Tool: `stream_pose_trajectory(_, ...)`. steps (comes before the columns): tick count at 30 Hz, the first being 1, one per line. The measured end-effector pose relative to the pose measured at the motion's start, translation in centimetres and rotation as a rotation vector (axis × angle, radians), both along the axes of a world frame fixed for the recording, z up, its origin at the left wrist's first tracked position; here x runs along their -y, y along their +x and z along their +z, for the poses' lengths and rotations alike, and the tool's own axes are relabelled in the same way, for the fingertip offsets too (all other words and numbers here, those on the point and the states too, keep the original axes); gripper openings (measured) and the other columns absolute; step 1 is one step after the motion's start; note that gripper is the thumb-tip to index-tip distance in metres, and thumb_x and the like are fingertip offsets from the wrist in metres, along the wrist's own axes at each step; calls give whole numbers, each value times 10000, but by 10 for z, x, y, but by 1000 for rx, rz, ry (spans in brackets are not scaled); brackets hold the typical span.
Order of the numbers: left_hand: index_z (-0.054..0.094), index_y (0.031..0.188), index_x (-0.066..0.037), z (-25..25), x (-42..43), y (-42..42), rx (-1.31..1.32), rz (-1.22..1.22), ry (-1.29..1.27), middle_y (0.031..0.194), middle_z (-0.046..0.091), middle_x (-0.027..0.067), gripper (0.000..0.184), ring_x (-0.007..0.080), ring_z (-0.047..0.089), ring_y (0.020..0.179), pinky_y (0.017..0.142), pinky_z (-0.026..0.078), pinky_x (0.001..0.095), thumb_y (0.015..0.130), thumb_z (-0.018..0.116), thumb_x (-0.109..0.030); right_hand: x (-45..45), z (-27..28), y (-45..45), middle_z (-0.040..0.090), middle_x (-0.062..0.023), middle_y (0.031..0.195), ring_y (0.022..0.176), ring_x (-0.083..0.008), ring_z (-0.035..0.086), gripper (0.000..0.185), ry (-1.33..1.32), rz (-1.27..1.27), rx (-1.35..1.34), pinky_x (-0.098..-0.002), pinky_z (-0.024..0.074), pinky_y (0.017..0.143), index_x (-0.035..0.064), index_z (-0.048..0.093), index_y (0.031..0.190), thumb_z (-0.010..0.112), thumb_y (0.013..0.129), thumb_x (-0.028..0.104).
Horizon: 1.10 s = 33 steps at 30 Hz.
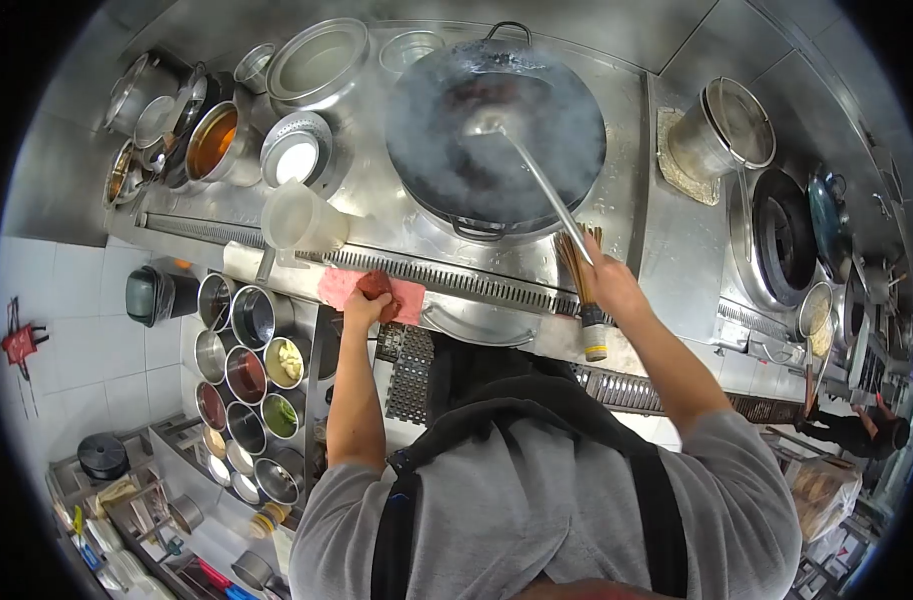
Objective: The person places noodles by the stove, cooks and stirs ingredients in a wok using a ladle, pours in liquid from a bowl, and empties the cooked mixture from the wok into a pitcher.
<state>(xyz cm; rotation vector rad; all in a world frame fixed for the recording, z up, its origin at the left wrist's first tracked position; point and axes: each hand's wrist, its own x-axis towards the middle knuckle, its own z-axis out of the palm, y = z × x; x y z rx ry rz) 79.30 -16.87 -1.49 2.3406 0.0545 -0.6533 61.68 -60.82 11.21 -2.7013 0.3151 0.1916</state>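
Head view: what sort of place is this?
Probably a commercial kitchen: a large wok amid smoke or steam on a steel cooktop, a long ladle reaching over it, and metal containers, some holding food, clustered on the person's left.

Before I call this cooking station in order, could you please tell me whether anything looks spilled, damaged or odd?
Nothing clearly stands out as spilled or damaged; however, the thick haze over the wok partly hides its inside.

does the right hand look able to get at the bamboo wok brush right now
Probably yes: the bamboo wok brush lies right beside the right hand with nothing visible blocking it, though that hand grips the ladle and would likely need to release it first.
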Motion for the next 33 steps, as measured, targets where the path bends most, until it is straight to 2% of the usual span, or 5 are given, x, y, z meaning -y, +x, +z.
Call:
stream_pose_trajectory(6, 584, 1201, -29, -26, 12, -11, 269, 32, 202, 1031, 692, 188, 637, 315, 672, 981, 861, 521, 410, 664, 801, -292, 16, -11, 46, 645, -306, 920, 848, -468, 638, 511, 34, -149, 57, -546, 505, 776, 30, 349, 1422, 475, 958, 202)
stream_pose_trajectory(10, 568, 1209, -55, -37, 2, -4, 197, 191, -451, 1105, 662, 112, 464, 248, 656, 962, 844, 526, 389, 790, 714, -195, 73, 39, 10, 655, -286, 927, 902, -450, 629, 492, -88, -211, -96, -512, 504, 823, 119, 394, 1427, 485, 961, 248)
stream_pose_trajectory(13, 566, 1162, -33, 107, 54, -26, -258, 593, -1154, 918, 650, 98, 314, 203, 627, 753, 678, 522, 333, 861, 613, -109, 123, 65, -39, 658, -276, 931, 914, -443, 627, 501, -139, -93, -16, -501, 507, 829, 164, 407, 1432, 530, 954, 247)
stream_pose_trajectory(25, 562, 1053, -87, 71, 186, 44, -487, 297, -859, 907, 661, 83, 293, 236, 643, 678, 606, 562, 403, 931, 557, -354, -4, 39, -49, 656, -264, 921, 851, -447, 642, 509, -31, -74, -143, -522, 510, 817, 166, 362, 1450, 502, 967, 249)
stream_pose_trajectory(33, 565, 1052, -65, 57, 207, 38, -750, 348, -903, 939, 640, 113, 215, 297, 638, 839, 691, 553, 464, 854, 586, -146, -52, 20, 13, 646, -301, 873, 859, -487, 618, 473, -26, -364, -57, -567, 481, 812, 121, 391, 1418, 460, 974, 269)
